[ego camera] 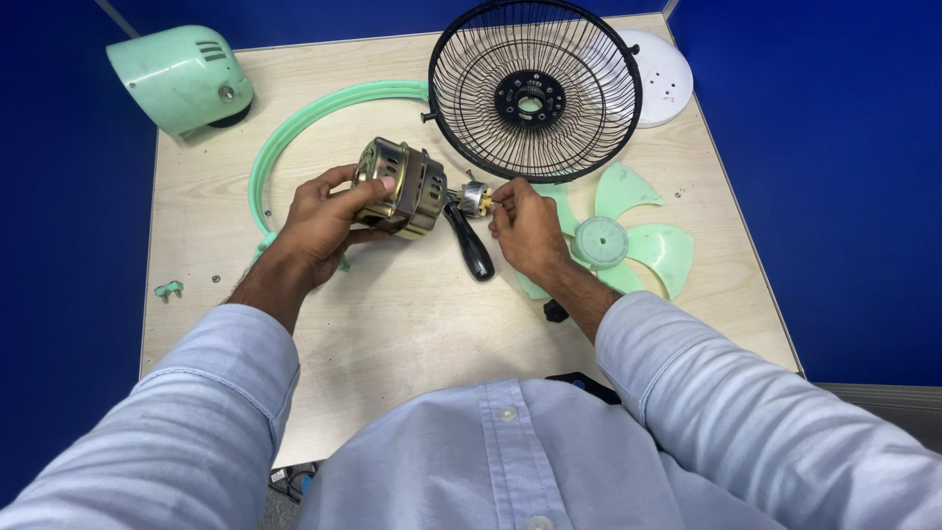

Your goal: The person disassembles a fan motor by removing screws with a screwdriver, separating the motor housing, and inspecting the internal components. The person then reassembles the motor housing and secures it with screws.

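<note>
At far left, near the table [412, 324] edge, a small green plastic clip [169, 289] is seen, w/ a tiny screw just beside it. At the top-left corner a mint-green motor housing [182, 77] is laid on its side. Further right, a green ring [294, 137] is curved across the tabletop, partly hidden behind the left hand [329, 221].

The brass-coloured fan motor [400, 186] is gripped by the left hand, fingers wrapped over its top & thumb under, so it is held just above the table near the centre. A small metal part [475, 197] at the motor's shaft end is pinched between thumb & fingertips of the right hand [530, 231]. A black-handled screwdriver [469, 245] is laid on the table just below that part, between the 2 hands.

Behind the hands a black wire fan guard [535, 88] is stood tilted, w/ a white round disc [659, 77] partly covered behind it at the top-right corner. Right of the right hand a mint-green fan blade [628, 240] is laid flat, partly overlapped by the wrist. A small black knob [555, 311] is seen under the right forearm.
</note>
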